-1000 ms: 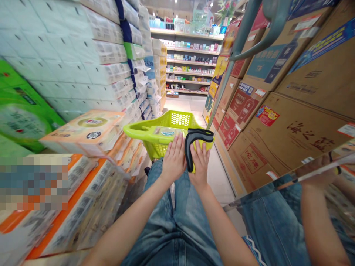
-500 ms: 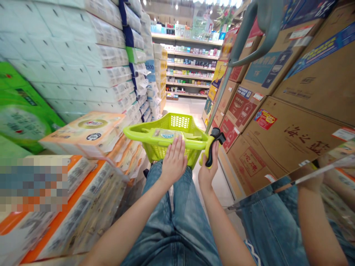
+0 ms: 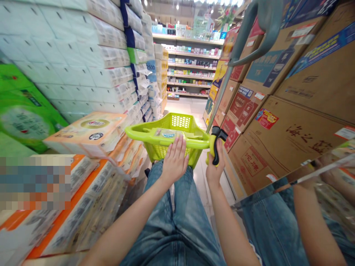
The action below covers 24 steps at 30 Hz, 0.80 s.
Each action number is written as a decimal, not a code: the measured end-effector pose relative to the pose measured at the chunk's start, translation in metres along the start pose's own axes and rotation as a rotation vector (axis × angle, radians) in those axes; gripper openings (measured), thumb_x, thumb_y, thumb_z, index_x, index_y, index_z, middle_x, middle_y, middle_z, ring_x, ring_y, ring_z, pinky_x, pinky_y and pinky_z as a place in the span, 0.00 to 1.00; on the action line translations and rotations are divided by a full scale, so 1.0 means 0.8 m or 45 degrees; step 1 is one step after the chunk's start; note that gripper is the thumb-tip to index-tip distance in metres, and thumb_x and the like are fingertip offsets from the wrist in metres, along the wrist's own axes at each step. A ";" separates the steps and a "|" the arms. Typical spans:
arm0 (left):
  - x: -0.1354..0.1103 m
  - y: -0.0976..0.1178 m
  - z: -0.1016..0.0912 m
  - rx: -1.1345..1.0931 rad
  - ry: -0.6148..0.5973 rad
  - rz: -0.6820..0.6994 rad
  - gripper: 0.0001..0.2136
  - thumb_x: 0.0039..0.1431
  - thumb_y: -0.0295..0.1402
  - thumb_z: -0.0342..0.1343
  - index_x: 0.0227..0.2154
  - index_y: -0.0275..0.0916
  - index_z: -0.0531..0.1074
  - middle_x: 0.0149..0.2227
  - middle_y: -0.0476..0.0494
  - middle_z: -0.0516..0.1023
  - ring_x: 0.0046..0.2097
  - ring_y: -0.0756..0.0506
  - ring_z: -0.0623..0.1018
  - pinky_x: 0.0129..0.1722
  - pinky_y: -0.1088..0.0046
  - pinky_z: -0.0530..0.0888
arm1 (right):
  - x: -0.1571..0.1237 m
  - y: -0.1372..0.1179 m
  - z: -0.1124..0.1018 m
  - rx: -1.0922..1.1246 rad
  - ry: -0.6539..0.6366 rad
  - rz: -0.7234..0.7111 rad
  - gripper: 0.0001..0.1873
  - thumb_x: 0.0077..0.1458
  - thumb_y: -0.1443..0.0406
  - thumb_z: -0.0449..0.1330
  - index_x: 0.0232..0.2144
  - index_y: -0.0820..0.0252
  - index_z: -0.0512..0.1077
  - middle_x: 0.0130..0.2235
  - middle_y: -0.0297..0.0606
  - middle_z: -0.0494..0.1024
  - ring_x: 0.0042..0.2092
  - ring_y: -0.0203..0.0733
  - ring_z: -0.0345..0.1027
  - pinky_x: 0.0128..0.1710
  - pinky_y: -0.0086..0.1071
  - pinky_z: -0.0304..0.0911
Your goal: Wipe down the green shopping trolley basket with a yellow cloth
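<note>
1. The yellow-and-black handheld item [image 3: 215, 151] is upright in the right hand [image 3: 214, 171], whose fingers are curled about it; its exact kind I cannot tell.
2. It stands at the right end of the lime-green shopping basket [image 3: 166, 153]; whether they touch is unclear.
3. The left hand [image 3: 175, 159] lies flat on the basket's near rim, fingers straight and together, grasping nothing.
4. The basket's oval blue-and-white label [image 3: 168, 135] is too small to read.
5. A brown carton [image 3: 294, 122] at right reads "海之藍".
6. A blue-and-white pack [image 3: 151, 72] shows "2500".
</note>
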<state>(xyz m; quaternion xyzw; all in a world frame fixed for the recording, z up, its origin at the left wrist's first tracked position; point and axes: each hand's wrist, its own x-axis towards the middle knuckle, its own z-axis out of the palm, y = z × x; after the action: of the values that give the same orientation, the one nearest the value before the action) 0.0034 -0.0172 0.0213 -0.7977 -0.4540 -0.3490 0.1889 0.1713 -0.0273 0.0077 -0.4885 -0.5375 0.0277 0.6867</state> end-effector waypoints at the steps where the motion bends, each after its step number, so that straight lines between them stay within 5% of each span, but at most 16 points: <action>1: 0.000 0.000 0.000 0.001 0.003 -0.003 0.32 0.67 0.35 0.42 0.69 0.29 0.38 0.70 0.33 0.47 0.71 0.40 0.45 0.68 0.58 0.50 | 0.006 0.004 -0.001 0.121 0.059 0.141 0.30 0.59 0.63 0.54 0.63 0.53 0.61 0.65 0.40 0.63 0.67 0.48 0.54 0.67 0.54 0.47; 3: -0.001 0.001 0.001 0.004 0.018 -0.006 0.32 0.67 0.34 0.42 0.69 0.29 0.38 0.70 0.33 0.47 0.71 0.40 0.44 0.68 0.58 0.49 | 0.012 0.005 0.001 0.287 0.108 0.325 0.29 0.58 0.62 0.56 0.62 0.54 0.63 0.63 0.40 0.67 0.65 0.48 0.59 0.65 0.53 0.52; 5: -0.001 0.001 0.002 0.005 0.033 -0.005 0.32 0.67 0.34 0.42 0.69 0.29 0.38 0.70 0.33 0.47 0.71 0.40 0.44 0.68 0.58 0.50 | 0.007 -0.002 0.007 0.301 0.101 0.307 0.30 0.59 0.62 0.56 0.63 0.54 0.61 0.64 0.40 0.64 0.66 0.48 0.56 0.66 0.53 0.51; 10: -0.002 -0.002 0.005 -0.014 0.038 -0.002 0.32 0.67 0.33 0.42 0.69 0.29 0.38 0.70 0.32 0.47 0.71 0.40 0.44 0.68 0.57 0.50 | -0.027 -0.033 0.027 -0.153 -0.117 -0.210 0.31 0.63 0.64 0.49 0.67 0.50 0.51 0.69 0.37 0.54 0.71 0.48 0.38 0.69 0.57 0.37; 16: -0.002 -0.007 0.005 -0.041 0.034 0.031 0.32 0.65 0.30 0.40 0.69 0.28 0.38 0.70 0.33 0.47 0.71 0.40 0.43 0.68 0.58 0.51 | -0.046 -0.037 0.028 -0.384 -0.463 -0.440 0.31 0.63 0.64 0.45 0.68 0.52 0.49 0.67 0.40 0.59 0.71 0.48 0.40 0.68 0.56 0.40; 20: -0.001 -0.004 0.001 -0.030 -0.001 0.010 0.31 0.66 0.33 0.41 0.69 0.29 0.40 0.70 0.33 0.48 0.71 0.40 0.45 0.68 0.58 0.50 | -0.029 -0.017 0.008 -0.316 -0.337 -0.468 0.30 0.63 0.64 0.47 0.67 0.51 0.53 0.66 0.40 0.61 0.70 0.50 0.44 0.68 0.58 0.40; 24: 0.000 -0.001 0.001 -0.019 0.005 0.007 0.32 0.67 0.34 0.42 0.69 0.29 0.38 0.70 0.34 0.48 0.71 0.40 0.44 0.68 0.58 0.50 | -0.004 -0.006 0.004 0.024 -0.026 -0.149 0.27 0.62 0.63 0.52 0.64 0.53 0.60 0.66 0.41 0.61 0.69 0.49 0.50 0.67 0.55 0.46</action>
<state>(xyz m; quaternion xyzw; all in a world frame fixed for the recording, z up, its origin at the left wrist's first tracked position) 0.0027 -0.0167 0.0207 -0.7997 -0.4487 -0.3535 0.1847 0.1648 -0.0294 0.0083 -0.4496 -0.5719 -0.0023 0.6862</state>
